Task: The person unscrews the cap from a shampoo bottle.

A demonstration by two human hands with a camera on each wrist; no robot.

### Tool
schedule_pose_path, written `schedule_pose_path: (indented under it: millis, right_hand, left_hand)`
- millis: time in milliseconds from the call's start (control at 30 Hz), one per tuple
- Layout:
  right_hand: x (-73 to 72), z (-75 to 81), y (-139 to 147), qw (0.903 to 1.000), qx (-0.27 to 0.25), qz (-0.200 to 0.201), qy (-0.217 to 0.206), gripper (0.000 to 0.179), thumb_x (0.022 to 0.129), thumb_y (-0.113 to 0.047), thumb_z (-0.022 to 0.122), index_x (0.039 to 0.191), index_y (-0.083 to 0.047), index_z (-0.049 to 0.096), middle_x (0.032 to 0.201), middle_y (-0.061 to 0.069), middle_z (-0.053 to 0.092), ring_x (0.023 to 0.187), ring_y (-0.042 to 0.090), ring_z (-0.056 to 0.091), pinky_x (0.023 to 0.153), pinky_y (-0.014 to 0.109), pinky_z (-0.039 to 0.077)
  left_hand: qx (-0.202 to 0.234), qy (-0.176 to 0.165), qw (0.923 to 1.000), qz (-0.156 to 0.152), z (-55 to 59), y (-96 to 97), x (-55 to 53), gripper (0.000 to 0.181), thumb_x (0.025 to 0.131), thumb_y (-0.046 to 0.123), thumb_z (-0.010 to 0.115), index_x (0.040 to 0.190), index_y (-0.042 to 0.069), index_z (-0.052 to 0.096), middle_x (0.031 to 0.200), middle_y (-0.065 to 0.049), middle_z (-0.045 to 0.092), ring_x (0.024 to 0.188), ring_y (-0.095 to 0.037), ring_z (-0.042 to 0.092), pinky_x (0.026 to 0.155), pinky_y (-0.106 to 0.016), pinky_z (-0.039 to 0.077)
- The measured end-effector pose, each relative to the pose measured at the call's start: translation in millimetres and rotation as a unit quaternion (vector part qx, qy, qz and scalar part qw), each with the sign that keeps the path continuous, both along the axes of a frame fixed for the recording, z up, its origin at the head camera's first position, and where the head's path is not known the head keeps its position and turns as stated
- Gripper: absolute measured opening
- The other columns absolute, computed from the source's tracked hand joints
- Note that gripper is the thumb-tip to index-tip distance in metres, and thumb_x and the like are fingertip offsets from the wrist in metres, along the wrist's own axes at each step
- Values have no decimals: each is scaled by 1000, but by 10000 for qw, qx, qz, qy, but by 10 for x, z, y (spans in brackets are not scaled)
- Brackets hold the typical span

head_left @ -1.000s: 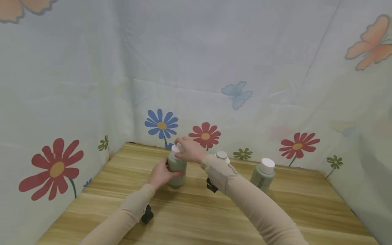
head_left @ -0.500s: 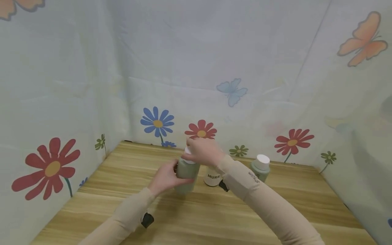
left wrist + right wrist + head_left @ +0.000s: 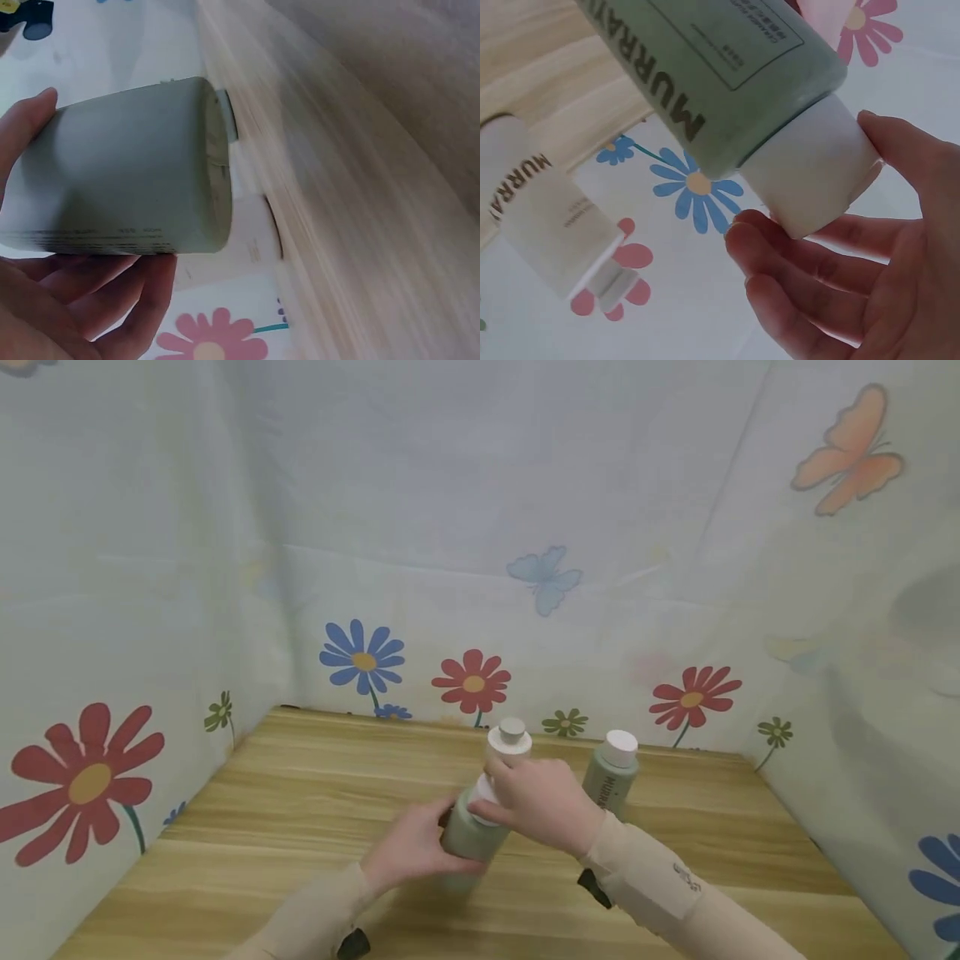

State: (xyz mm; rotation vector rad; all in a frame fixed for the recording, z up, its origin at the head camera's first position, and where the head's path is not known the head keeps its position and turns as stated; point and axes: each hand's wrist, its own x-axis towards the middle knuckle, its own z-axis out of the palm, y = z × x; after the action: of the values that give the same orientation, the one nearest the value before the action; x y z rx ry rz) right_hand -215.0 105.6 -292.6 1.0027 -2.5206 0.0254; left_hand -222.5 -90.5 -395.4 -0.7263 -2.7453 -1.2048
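1. I hold the green MURRAY bottle between my hands, over the near middle of the counter, its white cap up.
2. Its long axis leans: the base points near and left, the cap far and right, so the twisting line between my hands is slanted.
3. My left hand is nearer the base, wrapped partway round the body, thumb on one side and fingers on the other.
4. My right hand is at the upper end, thumb and curled fingers closed on the cap from the right.
5. The white MURRAY bottle stands just beyond the held one; a second green bottle stands farther right, past my right hand.
6. The left wrist view shows what the head view hides: the bottle's underside, apart from the counter, so it is lifted.
7. Only the right wrist view shows the held bottle's lettering and my fingertips against the cap; there the cap sits on the neck.
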Motion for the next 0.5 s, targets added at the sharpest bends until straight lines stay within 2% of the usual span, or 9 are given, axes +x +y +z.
schedule_pose_path:
  millis: [100, 233, 400, 500]
  right_hand:
    - [112, -76, 129, 9995, -275, 30, -174, 35, 84, -48, 69, 96, -15, 61, 70, -7, 59, 52, 5, 50, 43, 17, 30]
    - [216, -161, 263, 9968, -630, 56, -493, 36, 85, -47, 69, 103, -16, 62, 77, -6, 65, 57, 4, 55, 47, 17, 36]
    - [252, -283, 369, 9921, -905, 197, -848, 39, 86, -47, 69, 107, -15, 62, 84, -6, 67, 61, 2, 56, 52, 15, 41]
    - [251, -342, 421, 9898, -952, 299, -1017, 40, 87, -48, 67, 112, -17, 61, 89, -7, 67, 67, 3, 59, 56, 16, 43]
  left_hand:
    - [-327, 114, 9994, -80, 19, 30, 81, 70, 64, 52, 84, 118, 15, 60, 105, 2, 71, 88, -9, 65, 74, -26, 53]
    - [-701, 320, 9968, -203, 60, 73, 159, 71, 64, 54, 83, 118, 15, 61, 102, 4, 71, 84, -6, 64, 72, -25, 53]
    - [-1014, 608, 9925, -314, 72, 97, 213, 70, 64, 51, 85, 118, 14, 60, 97, 3, 71, 79, -5, 64, 68, -23, 51]
    - [-1077, 624, 9915, -378, 56, 111, 219, 70, 63, 49, 85, 118, 14, 60, 97, 4, 71, 79, -4, 63, 68, -23, 50]
